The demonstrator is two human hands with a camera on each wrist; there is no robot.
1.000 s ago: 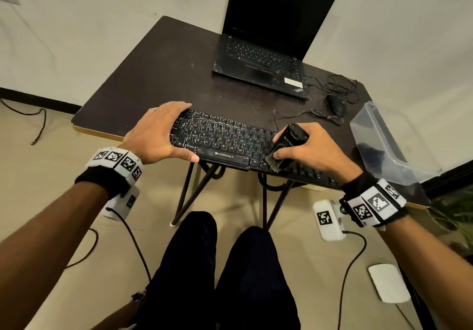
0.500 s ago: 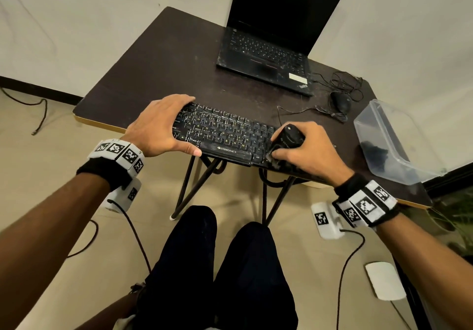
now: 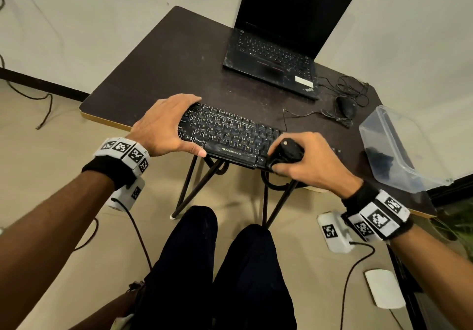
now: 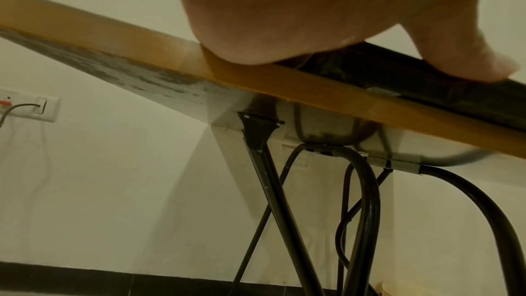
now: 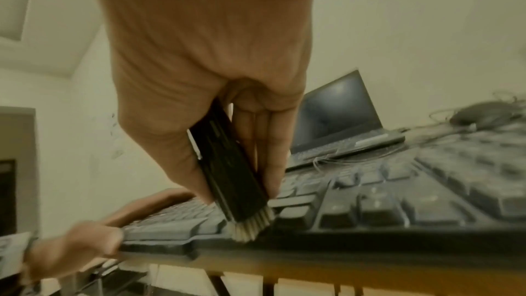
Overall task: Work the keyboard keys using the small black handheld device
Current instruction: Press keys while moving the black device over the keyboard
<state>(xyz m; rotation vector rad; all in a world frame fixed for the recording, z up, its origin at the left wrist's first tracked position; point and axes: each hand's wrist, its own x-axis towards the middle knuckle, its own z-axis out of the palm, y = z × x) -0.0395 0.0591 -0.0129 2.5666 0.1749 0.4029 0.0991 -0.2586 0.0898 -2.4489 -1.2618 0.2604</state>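
A black keyboard (image 3: pixel 227 135) lies along the near edge of the dark table (image 3: pixel 163 56). My left hand (image 3: pixel 163 127) grips its left end, thumb along the front edge and fingers over the far side. My right hand (image 3: pixel 309 160) holds a small black handheld device (image 3: pixel 286 150) against the keys near the front right. In the right wrist view the device (image 5: pixel 230 170) ends in pale bristles (image 5: pixel 250 224) that touch the keyboard (image 5: pixel 398 199) front row. The left wrist view shows only my palm (image 4: pixel 313 12) on the table edge (image 4: pixel 284 84).
An open black laptop (image 3: pixel 279 35) stands at the back of the table. A wired mouse (image 3: pixel 346 105) with tangled cable lies to its right. A clear plastic tub (image 3: pixel 391 148) sits at the right edge. My legs and floor cables are below.
My right hand has drawn the device toward the keyboard's front edge and slightly left. The left hand keeps its hold on the keyboard's left end.
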